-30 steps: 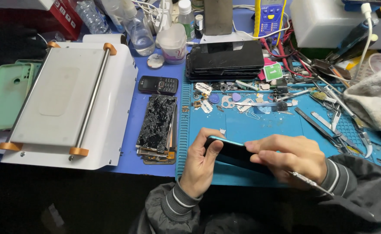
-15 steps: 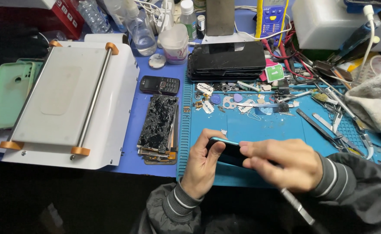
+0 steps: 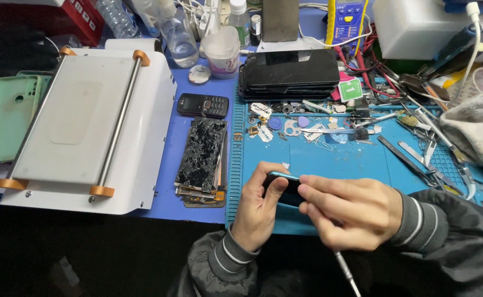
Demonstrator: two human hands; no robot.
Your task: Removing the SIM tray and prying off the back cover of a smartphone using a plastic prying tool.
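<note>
While both hands work over the blue mat (image 3: 335, 165) at the near edge of the tabletop (image 3: 167, 206), we find the phone (image 3: 285, 190) held between them, edge-up and tilted, above the mat rather than lying on it. We see the left hand (image 3: 258, 212) with its fingers wrapped around the phone's left end — thumb on the near face, fingers curled over the top edge. We see the right hand (image 3: 351, 212) closed over the right part of the phone; a thin metal tool (image 3: 345, 272) runs out below the palm toward the person, so these fingers are closed on the tool as well.

We judge the phone light, stiff and smooth-sided, hence prone to slip. Its glass face is fragile, as the shattered screens (image 3: 200, 157) stacked just left of the mat suggest. We would grip it by the long side edges near the corners, not by pressing on the face.

Against the frame one second earlier, the right hand has moved left and now covers far more of the phone — less of the dark body shows. The tool shaft, then pointing out to the right, now points down toward the person. The left-hand grip is unchanged.
</note>
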